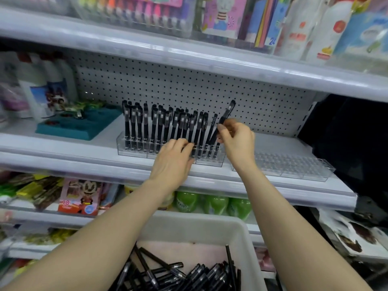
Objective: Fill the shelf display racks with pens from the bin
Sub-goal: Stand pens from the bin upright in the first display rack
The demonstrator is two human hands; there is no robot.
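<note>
Two clear racks on the shelf (63,152): the left rack (134,152) is nearly full, the right rack (294,166) has zero pens in it. Racked pens (147,124) look like roughly two dozen, all black, caps up; overlap kills an exact count. One pen (227,112) is in the right hand (239,141), thumb and fingers (222,129) pinching it mid-barrel. Its long axis is tilted, cap up and to the right, lower end down-left toward the right end of the left rack, just beside the last standing pens. I can't tell which slot it's aimed at; the hand hides the tip. Judgement: the next move is to swing the cap left to bring the pen upright, then push straight down. The right hand is the one already on it. Left hand (172,158) sits low at the front of the same rack, fingers (184,143) curled round a racked pen or two near the base, probably steadying them. Risk: the tilted pen knocks its neighbours. Bin (243,229) is below, between the forearms, with a loose pile of pens (189,274), well over a dozen, lying at all angles. So one rack is close to done, and one whole rack is left.
</note>
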